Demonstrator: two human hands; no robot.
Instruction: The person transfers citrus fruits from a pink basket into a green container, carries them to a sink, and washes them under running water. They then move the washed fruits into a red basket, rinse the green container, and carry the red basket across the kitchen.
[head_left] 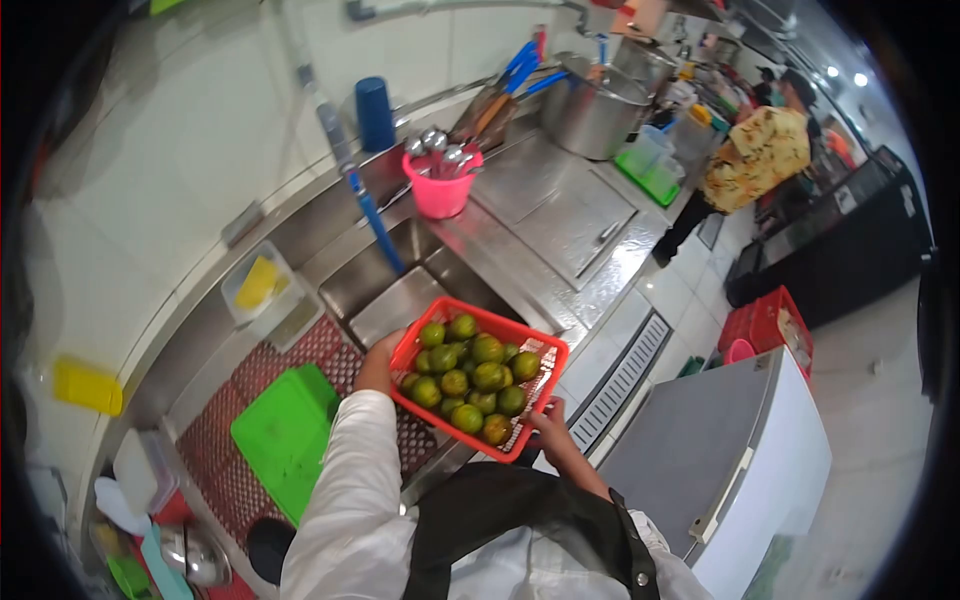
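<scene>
A red plastic basket [545, 345] full of green citrus fruits [487, 376] is held in front of my body, tilted in this view. My left hand [376, 368] grips its left side, with most of the fingers hidden behind the wall. At the near right corner, my right hand [550, 428] is closed on the rim. Several fruits show yellowish patches. Just beyond the basket lies the steel sink [395, 305], partly covered by it.
A green cutting board [290, 435] lies on a red mat [225, 445] at left. Behind the sink stand a pink bucket [440, 192] of ladles and a blue cup [374, 115]. A large pot [592, 110] sits farther back. At right are a white chest freezer [690, 440] and another person [757, 155].
</scene>
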